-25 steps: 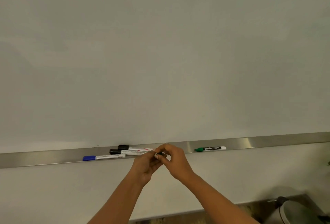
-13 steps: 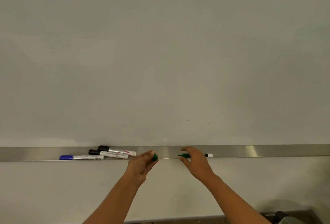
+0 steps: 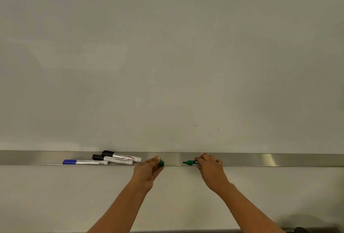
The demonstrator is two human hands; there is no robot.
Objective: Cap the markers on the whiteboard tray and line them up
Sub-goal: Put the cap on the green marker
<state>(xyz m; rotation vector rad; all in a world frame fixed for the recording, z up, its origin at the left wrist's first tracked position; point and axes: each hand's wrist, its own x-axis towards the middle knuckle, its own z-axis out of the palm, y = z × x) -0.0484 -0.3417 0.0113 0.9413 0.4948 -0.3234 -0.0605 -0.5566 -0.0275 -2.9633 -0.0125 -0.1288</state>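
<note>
A long metal whiteboard tray (image 3: 279, 160) runs across the view. My right hand (image 3: 209, 165) grips an uncapped green marker (image 3: 189, 162) lying on the tray, its bare tip pointing left and most of its barrel hidden under my fingers. My left hand (image 3: 149, 168) pinches a green cap (image 3: 161, 163) in front of the tray, a short gap left of the marker's tip. Further left on the tray lie a capped blue marker (image 3: 85, 162) and two capped black markers (image 3: 112, 160) (image 3: 121, 155), bunched side by side.
The blank whiteboard (image 3: 167, 65) fills the view above the tray, with a pale wall below it. A dark object (image 3: 299, 230) shows at the bottom right corner.
My hands, together a second ago, have parted: the left now shows the green cap and the right has closed over the green marker on the tray. The view has shifted.
</note>
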